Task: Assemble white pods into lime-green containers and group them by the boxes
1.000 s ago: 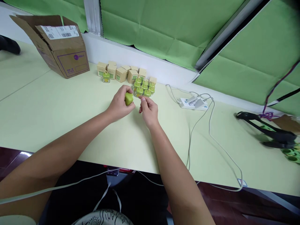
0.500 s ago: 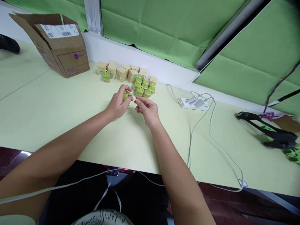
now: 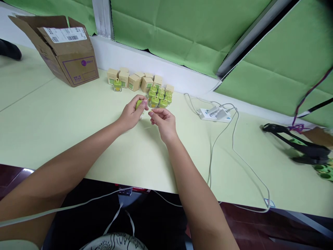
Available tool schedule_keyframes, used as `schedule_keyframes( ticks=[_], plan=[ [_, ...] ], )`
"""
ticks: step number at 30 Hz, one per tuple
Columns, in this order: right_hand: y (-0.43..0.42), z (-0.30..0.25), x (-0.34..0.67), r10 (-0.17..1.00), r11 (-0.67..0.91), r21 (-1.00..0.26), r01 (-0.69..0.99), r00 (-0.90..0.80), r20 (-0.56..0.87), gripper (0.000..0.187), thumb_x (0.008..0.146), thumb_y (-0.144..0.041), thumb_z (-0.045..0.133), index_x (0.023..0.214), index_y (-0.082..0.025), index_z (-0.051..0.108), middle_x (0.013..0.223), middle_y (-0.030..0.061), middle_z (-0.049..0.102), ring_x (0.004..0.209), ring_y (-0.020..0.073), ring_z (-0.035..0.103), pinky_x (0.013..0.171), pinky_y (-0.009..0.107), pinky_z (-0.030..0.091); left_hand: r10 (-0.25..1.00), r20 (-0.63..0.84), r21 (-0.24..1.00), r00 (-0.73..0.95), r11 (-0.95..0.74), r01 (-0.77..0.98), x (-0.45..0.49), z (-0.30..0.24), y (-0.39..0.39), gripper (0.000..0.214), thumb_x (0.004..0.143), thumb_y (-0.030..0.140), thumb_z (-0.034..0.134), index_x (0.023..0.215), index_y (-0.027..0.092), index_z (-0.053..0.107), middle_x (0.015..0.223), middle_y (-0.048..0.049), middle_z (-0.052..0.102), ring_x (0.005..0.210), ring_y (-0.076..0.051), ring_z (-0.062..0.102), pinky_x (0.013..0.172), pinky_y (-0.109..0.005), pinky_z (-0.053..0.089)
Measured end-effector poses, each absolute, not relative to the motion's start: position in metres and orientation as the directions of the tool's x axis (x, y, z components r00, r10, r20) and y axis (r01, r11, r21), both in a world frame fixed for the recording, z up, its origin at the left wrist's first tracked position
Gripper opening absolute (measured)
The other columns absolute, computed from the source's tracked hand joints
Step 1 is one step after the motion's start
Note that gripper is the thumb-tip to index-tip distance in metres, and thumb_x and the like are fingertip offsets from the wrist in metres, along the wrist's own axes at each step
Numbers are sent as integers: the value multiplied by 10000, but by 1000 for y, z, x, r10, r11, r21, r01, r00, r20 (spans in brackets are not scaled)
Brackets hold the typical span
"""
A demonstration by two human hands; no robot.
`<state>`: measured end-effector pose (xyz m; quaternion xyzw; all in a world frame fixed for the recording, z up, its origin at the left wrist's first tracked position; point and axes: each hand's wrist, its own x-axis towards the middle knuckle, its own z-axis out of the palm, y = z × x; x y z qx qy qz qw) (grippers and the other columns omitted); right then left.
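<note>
Green glossy rounded piece (image 3: 138,103): sat in your left hand (image 3: 132,113), above the pale yellow-green table (image 3: 65,118), nearer its back edge than its front edge.
Left grip: curled round the piece and hid much of it; a light, steady hold probably suited that slick surface best.
Right grip: your right hand (image 3: 165,123) made a narrow pinch just beside the left; you could not tell whether anything small lay in it.
Fingertip work: seemed to call for bracing the piece and letting the right hand make the small moves.
Clear jars with green looped caps (image 3: 158,97): stood clustered toward the back edge, just beyond your fingers; a careless reach risked bumping them.
Small tan cardboard boxes (image 3: 134,82): stood along the back edge, with one separate green-capped jar (image 3: 117,85) in front.
</note>
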<state>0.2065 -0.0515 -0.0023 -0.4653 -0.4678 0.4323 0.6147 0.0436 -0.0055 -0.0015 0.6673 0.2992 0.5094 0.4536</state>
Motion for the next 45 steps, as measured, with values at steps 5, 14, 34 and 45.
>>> schedule_keyframes(
  ticks=[5,14,34,45],
  plan=[
    [-51,-1,207,958,212,-974,-86,218,189,372,676,-493,921,872,-233,740,749,-41,718,585,89,564,587,282,527,891,308,942,332,-239,-234,46,4,-4,606,958,806,651,1036,207,600,886,-39,699,591,-87,472,535,-227,377],
    [-51,0,209,949,234,-969,-75,234,211,401,776,-571,854,1006,-250,786,793,-42,680,570,80,564,595,290,532,913,191,954,360,-87,-286,45,16,-3,745,966,930,429,996,219,653,822,-48,656,543,-122,524,511,-290,405],
    [-68,-5,186,884,267,-931,247,321,339,190,865,-437,793,901,-265,863,852,8,833,604,153,658,675,337,574,860,206,967,467,-108,-229,55,3,-21,556,1015,742,607,1090,199,700,900,-30,644,758,-135,613,667,-244,498],
    [-75,5,180,864,210,-910,357,367,344,221,859,-447,783,761,-255,830,713,-12,787,546,134,540,639,309,514,805,331,942,493,-253,-218,58,-6,-21,650,958,852,590,1072,218,671,856,-15,590,719,-144,537,677,-279,503]
  ],
)
